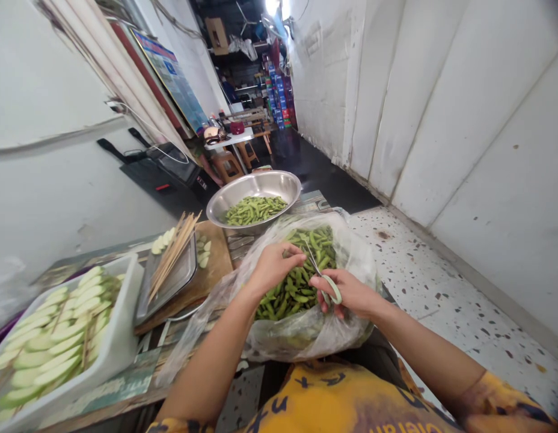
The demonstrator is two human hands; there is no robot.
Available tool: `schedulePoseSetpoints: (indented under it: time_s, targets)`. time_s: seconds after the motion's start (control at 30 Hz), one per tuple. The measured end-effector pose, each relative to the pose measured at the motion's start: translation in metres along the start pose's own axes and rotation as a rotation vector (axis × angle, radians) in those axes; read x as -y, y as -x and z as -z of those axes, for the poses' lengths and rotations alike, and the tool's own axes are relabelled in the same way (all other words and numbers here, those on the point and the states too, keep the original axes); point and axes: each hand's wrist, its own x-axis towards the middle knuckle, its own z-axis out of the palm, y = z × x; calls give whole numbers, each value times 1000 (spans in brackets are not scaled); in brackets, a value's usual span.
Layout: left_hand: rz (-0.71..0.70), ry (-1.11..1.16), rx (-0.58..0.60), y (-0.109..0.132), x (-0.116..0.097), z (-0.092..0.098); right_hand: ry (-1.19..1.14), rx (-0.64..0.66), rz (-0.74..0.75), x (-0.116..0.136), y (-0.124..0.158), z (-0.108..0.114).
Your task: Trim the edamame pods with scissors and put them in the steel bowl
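A pair of scissors with pale green handles (pixel 332 290) is in my right hand (pixel 346 293), its blades pointing up and away over the pods. My left hand (pixel 279 263) hovers left of the blades, thumb and fingers pinched together; whatever lies between the fingertips is too small to make out. Beneath both hands, green soybean pods (pixel 293 296) fill a clear plastic bag (pixel 301 337) that lies open in front of me. Farther off, a wide steel basin (pixel 285 180) holds more green pods (pixel 255 210).
At left, a white tub (pixel 130 294) holds skewered pale green slices (pixel 58 343). Bamboo skewers (pixel 174 255) lie across a metal tray (pixel 171 288) on a wooden board (pixel 222 252). A white wall (pixel 423 108) and speckled floor (pixel 423 270) run along the right.
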Motion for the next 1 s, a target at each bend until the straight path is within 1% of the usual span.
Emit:
schedulePoseSetpoints:
  time_s: [0.17, 0.3, 0.33, 0.43, 0.5, 0.6, 0.67, 0.7, 0.83, 1.0]
  targets:
    - [-12, -10, 44, 2, -2, 1, 44, -26, 11, 0, 1, 0]
    - [2, 15, 168, 3, 6, 4, 89, -59, 15, -6, -2, 1]
    - [-2, 18, 184, 3, 9, 6, 97, -65, 14, -7, -3, 1]
    - [-12, 44, 144, 3, 15, 9, 111, -95, -2, -9, -5, 1]
    - [42, 129, 116, 2, 19, 10, 101, -113, -9, -7, -5, 0]
    - [187, 433, 108, 1, 23, 9, 40, -71, 5, -3, -2, -2]
    - [224, 628, 100, 0, 24, 8, -15, -20, -5, 0, 1, -5]
    - [221, 687, 94, 0, 24, 7, -32, 3, -19, 1, 2, -6]
    - [203, 748, 80, 2, 21, 4, -33, 45, -35, 3, 3, -10]
    - [212, 761, 41, 7, 17, -2, -31, 24, 9, 4, 0, -10]
